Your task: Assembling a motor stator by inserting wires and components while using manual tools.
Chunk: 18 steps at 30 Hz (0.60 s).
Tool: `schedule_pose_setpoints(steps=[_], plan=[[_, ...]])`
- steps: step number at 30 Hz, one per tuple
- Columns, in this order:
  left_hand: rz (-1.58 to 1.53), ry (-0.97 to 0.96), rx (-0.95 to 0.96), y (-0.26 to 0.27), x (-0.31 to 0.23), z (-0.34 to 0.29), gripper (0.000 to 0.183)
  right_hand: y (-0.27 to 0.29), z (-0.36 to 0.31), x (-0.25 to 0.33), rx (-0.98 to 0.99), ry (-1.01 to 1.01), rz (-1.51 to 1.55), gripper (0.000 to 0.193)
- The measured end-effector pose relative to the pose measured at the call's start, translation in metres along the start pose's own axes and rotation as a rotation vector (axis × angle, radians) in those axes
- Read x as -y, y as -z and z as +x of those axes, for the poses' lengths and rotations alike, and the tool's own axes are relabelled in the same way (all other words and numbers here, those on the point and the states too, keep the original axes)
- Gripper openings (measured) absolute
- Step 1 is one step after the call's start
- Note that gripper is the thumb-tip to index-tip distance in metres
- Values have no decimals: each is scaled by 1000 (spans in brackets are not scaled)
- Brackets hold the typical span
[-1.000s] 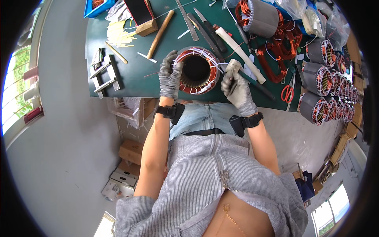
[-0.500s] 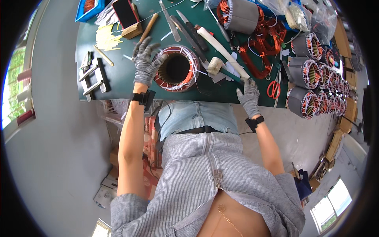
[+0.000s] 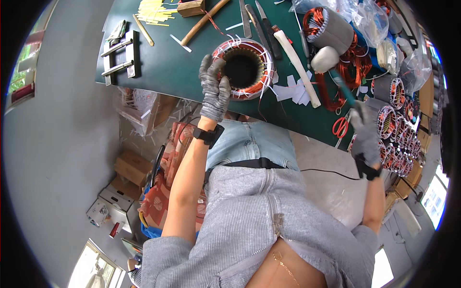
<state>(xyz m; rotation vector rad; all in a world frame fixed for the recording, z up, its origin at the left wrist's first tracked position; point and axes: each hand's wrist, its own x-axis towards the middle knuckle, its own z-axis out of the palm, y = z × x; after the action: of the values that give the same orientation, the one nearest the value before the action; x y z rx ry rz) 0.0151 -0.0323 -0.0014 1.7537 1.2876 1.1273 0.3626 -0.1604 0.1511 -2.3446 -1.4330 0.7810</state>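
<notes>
Left hand (image 3: 214, 91) grips the motor coil (image 3: 243, 68) rim w/ fingers wrapped; right hand (image 3: 366, 137) clenches a mallet (image 3: 325, 58) handle, raised; next likely needs an aimed tap on the windings.

Your left hand (image 3: 214, 89), in a grey knit glove, grips the near rim of the round copper-wound stator ring with white insulation strips (image 3: 244, 68), which sits on the dark green bench (image 3: 163, 72). Your right hand (image 3: 366, 137), also gloved, is raised off to the right and holds a mallet with a teal handle and pale rubber head (image 3: 331, 65); the head hangs above the bench, well apart from the ring. A long white stick (image 3: 298, 67) lies just right of the ring, with white paper scraps (image 3: 294, 90) beside it. Red-handled scissors (image 3: 341, 126) lie near the bench edge. More wound stators (image 3: 391, 93) are stacked at right.
</notes>
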Motion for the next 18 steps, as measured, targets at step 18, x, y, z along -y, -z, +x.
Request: schedule_pose_setpoints(steps=[18], plan=[[-440, 292, -642, -52, -14, 1, 32, 75, 87, 119, -247, 545, 19, 39]])
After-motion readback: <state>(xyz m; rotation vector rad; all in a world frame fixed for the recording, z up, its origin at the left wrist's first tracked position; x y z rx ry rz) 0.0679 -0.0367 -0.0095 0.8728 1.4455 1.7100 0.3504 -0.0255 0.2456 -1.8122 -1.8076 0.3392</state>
